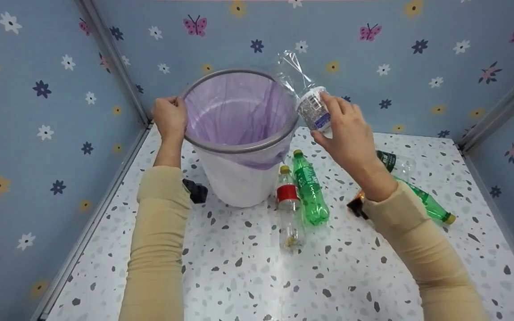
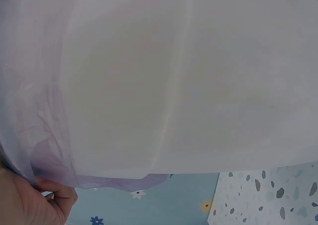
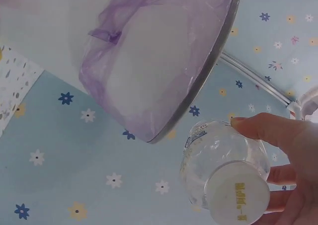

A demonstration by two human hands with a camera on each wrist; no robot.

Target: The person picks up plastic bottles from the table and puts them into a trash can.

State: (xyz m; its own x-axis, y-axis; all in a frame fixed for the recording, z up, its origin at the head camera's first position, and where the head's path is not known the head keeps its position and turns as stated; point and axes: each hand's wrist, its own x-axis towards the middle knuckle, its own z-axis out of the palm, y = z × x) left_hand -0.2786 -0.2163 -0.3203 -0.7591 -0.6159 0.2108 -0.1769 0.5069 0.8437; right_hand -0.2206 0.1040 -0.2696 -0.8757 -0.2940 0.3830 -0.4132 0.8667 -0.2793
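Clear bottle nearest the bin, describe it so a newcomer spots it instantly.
In the head view, find the white bin lined with a purple bag. To the right of its base, a clear bottle and a green bottle lie side by side. Yours is the clear one: it alone has a red label.

Booth-like in here; home or workplace, I can't tell.
Flowered blue walls point(image 1: 408, 84), metal corner strips point(image 1: 113, 60), speckled surface point(image 1: 239, 272).
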